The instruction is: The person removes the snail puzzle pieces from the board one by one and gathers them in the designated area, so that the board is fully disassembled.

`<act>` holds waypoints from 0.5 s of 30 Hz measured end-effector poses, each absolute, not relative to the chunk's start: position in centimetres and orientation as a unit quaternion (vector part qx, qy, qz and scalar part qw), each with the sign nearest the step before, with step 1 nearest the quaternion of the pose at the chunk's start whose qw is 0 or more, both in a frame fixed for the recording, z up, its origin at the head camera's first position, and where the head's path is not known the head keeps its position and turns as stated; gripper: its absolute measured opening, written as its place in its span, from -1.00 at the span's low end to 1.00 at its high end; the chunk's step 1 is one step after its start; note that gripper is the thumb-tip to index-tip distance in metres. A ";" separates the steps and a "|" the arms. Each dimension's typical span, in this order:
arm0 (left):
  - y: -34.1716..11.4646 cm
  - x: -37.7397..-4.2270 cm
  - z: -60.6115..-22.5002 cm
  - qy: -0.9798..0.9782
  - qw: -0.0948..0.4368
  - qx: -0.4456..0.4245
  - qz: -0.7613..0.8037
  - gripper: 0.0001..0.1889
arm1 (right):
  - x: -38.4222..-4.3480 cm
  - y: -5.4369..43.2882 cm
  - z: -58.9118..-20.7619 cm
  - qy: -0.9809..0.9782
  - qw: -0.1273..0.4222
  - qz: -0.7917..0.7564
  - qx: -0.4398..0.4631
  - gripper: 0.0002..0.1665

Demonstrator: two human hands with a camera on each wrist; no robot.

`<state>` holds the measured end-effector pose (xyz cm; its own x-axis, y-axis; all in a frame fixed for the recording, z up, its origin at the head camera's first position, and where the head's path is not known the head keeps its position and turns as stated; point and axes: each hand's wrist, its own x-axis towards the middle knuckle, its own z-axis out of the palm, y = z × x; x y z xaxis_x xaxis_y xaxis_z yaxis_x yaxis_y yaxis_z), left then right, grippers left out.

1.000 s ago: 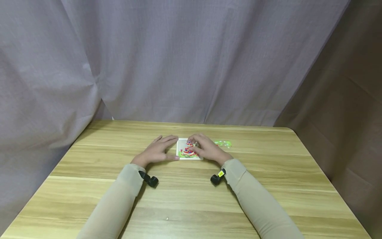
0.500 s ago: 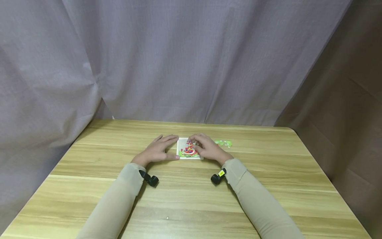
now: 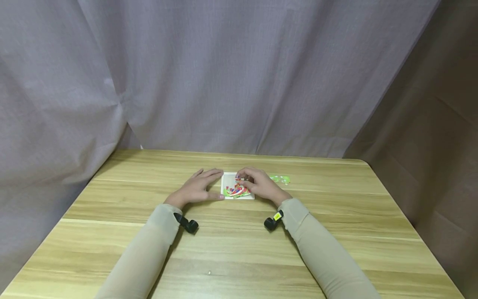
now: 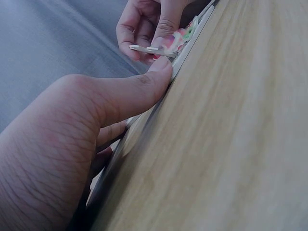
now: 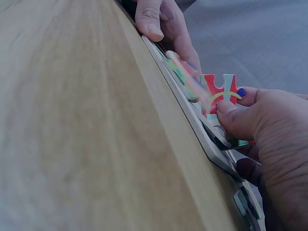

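Observation:
A small white-rimmed puzzle tray lies on the table with colourful jigsaw pieces along its near part. My left hand rests at the tray's left side, its fingers extended and the thumb on the near left corner. My right hand is over the tray's right side. Between thumb and fingers it pinches a red, light blue and yellow jigsaw piece, which stands upright in the right wrist view. Some pieces below it sit tilted in the tray. The right hand hides the tray's right part.
Green jigsaw pieces lie on the wooden table just beyond the right hand. A grey curtain hangs behind the table's far edge. A tiny pale speck is on the table near the front.
My right hand has shifted slightly right, turning the pinched jigsaw piece. The pieces below it now lie askew, slanting up to the right. My left hand stays in place.

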<state>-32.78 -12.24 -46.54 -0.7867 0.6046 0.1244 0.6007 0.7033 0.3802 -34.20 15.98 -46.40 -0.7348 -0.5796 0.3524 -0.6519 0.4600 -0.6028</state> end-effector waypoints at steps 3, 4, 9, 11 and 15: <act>-12.2 -32.7 -46.5 0.923 0.004 0.326 0.205 0.06 | -34.2 16.0 -46.3 -0.851 0.045 0.379 0.360 -0.75; -12.2 -32.7 -46.5 0.923 0.004 0.326 0.205 0.06 | -34.2 16.0 -46.3 -0.851 0.043 0.381 0.358 -0.75; -12.2 -32.7 -46.4 0.924 0.006 0.325 0.203 0.05 | -34.2 16.0 -46.4 -0.850 0.040 0.393 0.347 -0.77; -12.2 -32.7 -46.4 0.924 0.006 0.324 0.202 0.05 | -34.3 15.9 -46.4 -0.847 0.046 0.399 0.347 -0.79; -12.2 -32.8 -46.5 0.925 0.007 0.323 0.199 0.06 | -34.4 16.0 -46.4 -0.846 0.063 0.395 0.352 -0.82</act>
